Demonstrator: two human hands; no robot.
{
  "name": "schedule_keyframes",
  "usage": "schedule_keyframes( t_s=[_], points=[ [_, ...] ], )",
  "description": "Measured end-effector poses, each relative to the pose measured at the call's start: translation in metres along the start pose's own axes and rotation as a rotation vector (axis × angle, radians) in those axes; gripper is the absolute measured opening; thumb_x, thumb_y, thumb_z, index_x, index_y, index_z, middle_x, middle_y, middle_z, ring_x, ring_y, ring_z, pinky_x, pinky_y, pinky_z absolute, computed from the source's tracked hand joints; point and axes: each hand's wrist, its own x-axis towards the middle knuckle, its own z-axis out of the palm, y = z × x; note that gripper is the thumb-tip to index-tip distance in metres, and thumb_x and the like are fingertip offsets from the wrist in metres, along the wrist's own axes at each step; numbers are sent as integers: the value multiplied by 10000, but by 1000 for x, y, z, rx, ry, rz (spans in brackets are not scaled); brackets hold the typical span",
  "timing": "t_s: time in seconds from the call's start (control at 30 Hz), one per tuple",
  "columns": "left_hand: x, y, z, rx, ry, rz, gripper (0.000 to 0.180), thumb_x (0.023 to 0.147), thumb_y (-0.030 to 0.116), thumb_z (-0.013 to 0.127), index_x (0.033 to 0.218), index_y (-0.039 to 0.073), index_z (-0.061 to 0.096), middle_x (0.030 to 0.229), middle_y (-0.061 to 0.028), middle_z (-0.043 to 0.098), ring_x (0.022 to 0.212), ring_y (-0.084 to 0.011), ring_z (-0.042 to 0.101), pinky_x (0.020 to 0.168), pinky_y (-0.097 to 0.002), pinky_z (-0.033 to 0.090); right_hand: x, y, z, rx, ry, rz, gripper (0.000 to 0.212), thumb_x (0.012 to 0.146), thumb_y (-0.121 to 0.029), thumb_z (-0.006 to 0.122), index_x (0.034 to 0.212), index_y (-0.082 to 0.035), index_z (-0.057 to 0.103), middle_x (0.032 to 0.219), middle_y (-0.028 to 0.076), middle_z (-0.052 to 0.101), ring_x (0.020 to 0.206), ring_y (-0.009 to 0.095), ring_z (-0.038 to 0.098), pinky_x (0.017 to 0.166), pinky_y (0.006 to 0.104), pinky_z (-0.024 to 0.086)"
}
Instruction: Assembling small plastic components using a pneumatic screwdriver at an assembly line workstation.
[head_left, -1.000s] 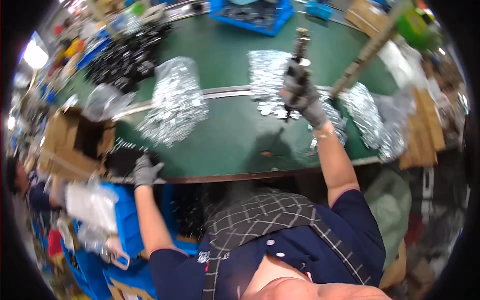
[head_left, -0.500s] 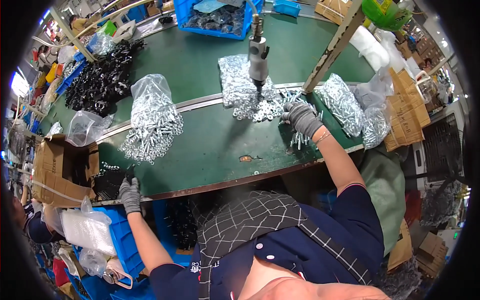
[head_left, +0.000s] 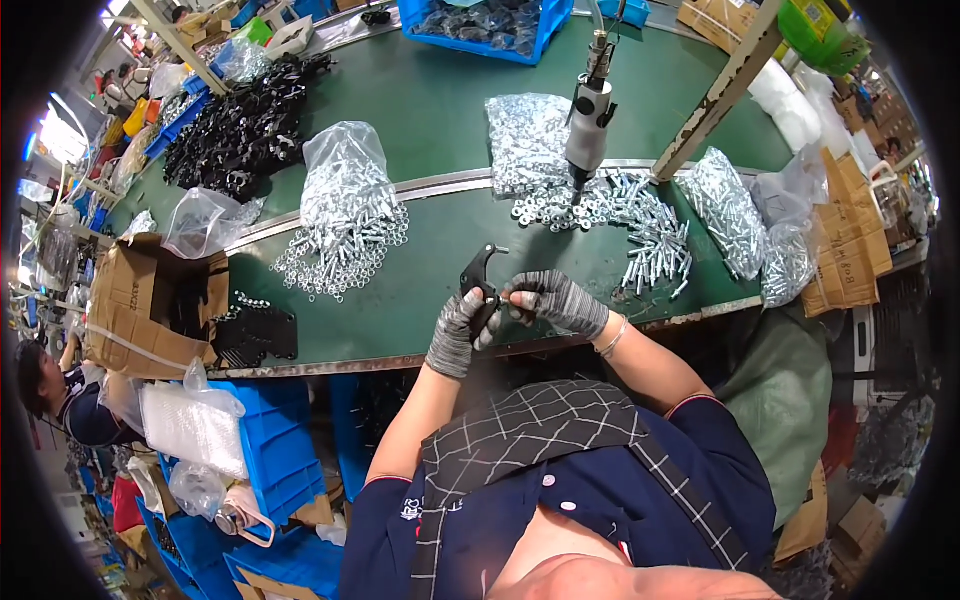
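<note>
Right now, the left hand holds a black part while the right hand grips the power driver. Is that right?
Not quite. The head view shows the right hand clear of the power driver, with its fingertips close to the black part. The left hand does hold that part.

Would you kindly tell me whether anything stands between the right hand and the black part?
Nothing visible does: the right hand is close beside the black part, which the left hand holds; whether the right touches it is unclear.
</note>
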Motion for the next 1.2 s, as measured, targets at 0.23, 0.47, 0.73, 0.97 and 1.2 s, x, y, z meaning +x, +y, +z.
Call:
schedule_keyframes(
  t_s=[0.23,0.47,0.73,0.97,1.2],
  points=[
    [7,-24,-9,-398,-141,-36,312,887,344,543,1008,56,547,738,-95,617,433,-104,510,367,-189,364,-1,-1,11,397,-3,181,154,895,-207,556,900,-53,560,674,-10,522,532,56,446,460,187,357],
    [14,-35,-12,-579,-186,-57,344,890,339,539,1040,29,538,800,-132,633,515,-151,572,482,-220,450,4,7,0,657,-105,318,165,921,-235,506,915,-72,529,634,-44,457,471,26,360,398,167,281],
    [19,-37,-19,-440,-253,-75,389,889,365,529,1026,2,540,733,-135,613,516,-197,560,658,-306,495,1,6,1,535,-61,269,178,918,-245,510,933,-70,539,688,-24,529,488,51,424,421,187,344],
    [11,-26,-3,-588,-250,-68,360,926,340,467,1049,7,529,659,-83,588,366,-141,464,400,-217,408,-7,16,8,-566,244,-379,148,859,-171,588,943,-53,558,773,55,624,588,154,591,528,286,484],
    [9,-30,6,-691,-274,-51,323,943,302,439,1066,15,521,593,-54,552,313,-114,391,312,-211,320,-9,16,14,-1092,391,-816,126,786,-96,614,902,-71,571,791,106,630,688,292,621,559,357,500]
  ],
)
